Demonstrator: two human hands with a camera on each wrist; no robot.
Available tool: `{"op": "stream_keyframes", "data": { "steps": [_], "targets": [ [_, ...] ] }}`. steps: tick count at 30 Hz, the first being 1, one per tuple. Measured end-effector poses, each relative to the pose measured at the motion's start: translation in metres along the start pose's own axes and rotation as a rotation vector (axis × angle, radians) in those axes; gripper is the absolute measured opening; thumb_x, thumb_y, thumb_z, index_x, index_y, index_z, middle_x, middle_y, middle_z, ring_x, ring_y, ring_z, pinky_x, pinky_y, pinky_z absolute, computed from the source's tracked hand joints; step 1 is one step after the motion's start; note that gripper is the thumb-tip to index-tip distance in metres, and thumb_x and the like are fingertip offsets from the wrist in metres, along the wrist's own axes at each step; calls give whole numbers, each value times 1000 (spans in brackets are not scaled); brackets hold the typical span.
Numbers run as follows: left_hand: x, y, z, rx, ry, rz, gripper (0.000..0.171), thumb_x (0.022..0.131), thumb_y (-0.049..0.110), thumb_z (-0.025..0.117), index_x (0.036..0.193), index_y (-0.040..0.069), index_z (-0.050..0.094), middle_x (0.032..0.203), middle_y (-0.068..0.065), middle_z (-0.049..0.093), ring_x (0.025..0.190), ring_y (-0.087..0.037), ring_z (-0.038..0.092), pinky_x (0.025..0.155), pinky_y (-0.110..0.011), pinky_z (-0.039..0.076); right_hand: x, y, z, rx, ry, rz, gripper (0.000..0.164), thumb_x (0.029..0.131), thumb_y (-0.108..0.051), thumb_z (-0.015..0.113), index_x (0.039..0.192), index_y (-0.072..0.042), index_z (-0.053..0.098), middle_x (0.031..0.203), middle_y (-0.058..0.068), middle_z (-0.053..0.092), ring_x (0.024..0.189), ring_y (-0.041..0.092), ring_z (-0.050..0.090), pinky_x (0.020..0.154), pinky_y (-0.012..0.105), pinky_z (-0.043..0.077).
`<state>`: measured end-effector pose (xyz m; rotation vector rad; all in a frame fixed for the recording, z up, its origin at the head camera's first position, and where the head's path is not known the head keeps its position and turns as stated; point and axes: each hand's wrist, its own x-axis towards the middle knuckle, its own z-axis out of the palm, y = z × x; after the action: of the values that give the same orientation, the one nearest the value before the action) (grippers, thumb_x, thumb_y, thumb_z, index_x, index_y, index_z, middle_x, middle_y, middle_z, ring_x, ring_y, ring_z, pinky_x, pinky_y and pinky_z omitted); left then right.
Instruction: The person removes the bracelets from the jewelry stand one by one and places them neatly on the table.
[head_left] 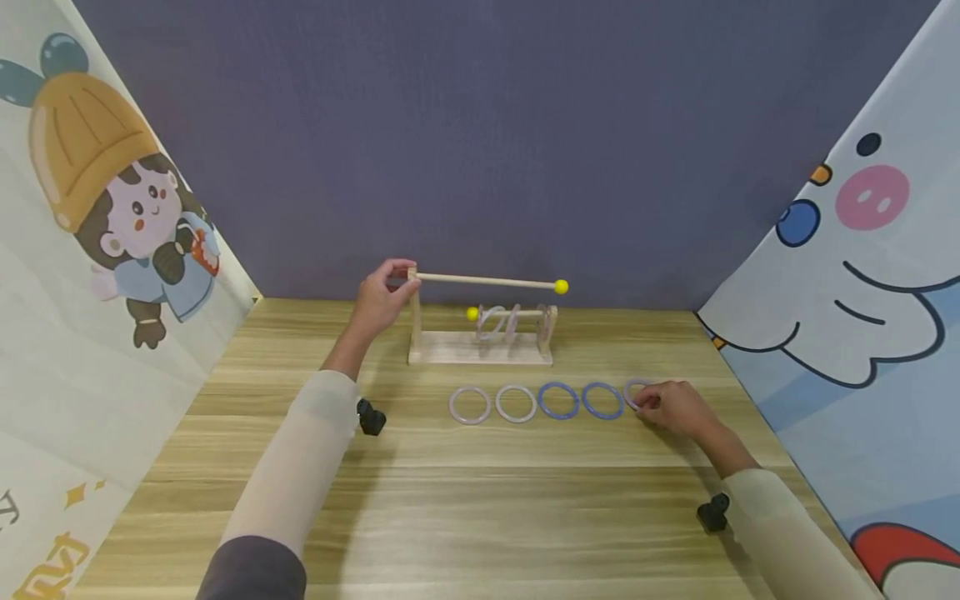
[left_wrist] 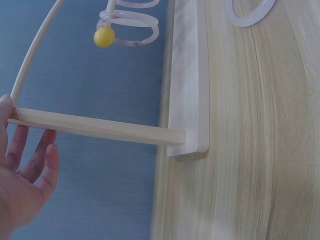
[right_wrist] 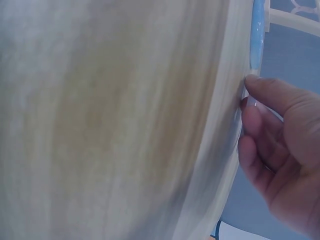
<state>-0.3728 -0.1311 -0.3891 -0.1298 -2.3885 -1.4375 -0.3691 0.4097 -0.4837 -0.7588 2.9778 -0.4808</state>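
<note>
A wooden stand (head_left: 450, 350) has an upper rod (head_left: 487, 280) tipped with a yellow ball (head_left: 561, 287) and a lower rod ending in another yellow ball (head_left: 472, 314). Several pale rings (head_left: 513, 322) hang on the lower rod. My left hand (head_left: 381, 300) grips the top of the stand's left post (left_wrist: 95, 126), thumb and fingers on either side. At the right end of a row on the table, my right hand (head_left: 681, 408) pinches a pale purple ring (head_left: 637, 382) between thumb and fingers; in the right wrist view the fingers hide most of it.
Left of the pinched ring lie two blue rings (head_left: 558, 417), a white ring (head_left: 516, 421) and a pale pink ring (head_left: 470, 423). The wooden table (head_left: 495, 525) meets a dark back wall (head_left: 480, 150). Printed panels flank both sides. A black device (head_left: 371, 418) sits by the left wrist.
</note>
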Motion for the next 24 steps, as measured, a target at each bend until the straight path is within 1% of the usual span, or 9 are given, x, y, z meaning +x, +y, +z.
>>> {"op": "stream_keyframes", "data": {
  "steps": [7,12,17,21,24],
  "targets": [
    [-2,1,0,-9,-7,-1,42,99,35,68,136,16,61,127,-14,66,110,-35,69,83,-42,58,-1,1,1,-24,5,-1,7,84,-20,82,90,-17,79,76,-11,72,70,5,62,64,27,50],
    [-3,-3,0,-8,-26,0,47,100,34,66,142,15,56,129,-15,64,113,-34,67,87,-46,58,-2,1,1,-35,8,2,6,84,-20,82,89,-17,78,76,-10,72,70,5,61,63,27,49],
    [-6,-9,-1,43,-71,-31,56,101,34,66,150,14,48,133,-16,63,116,-37,64,92,-49,57,-2,1,1,-26,-7,18,6,85,-21,82,87,-17,78,76,-10,71,70,6,60,64,28,49],
    [-8,-12,0,46,-90,-45,60,101,35,66,152,13,45,134,-18,62,117,-38,63,94,-51,56,-3,1,-1,-19,-14,21,6,85,-22,81,87,-17,77,78,-9,72,71,7,61,66,29,51],
    [-9,-16,0,46,-107,-51,61,101,35,65,153,12,43,134,-19,61,117,-38,63,95,-51,56,-2,0,-4,-4,0,31,6,86,-21,80,86,-17,76,78,-7,71,72,8,61,66,29,51]
  ]
}}
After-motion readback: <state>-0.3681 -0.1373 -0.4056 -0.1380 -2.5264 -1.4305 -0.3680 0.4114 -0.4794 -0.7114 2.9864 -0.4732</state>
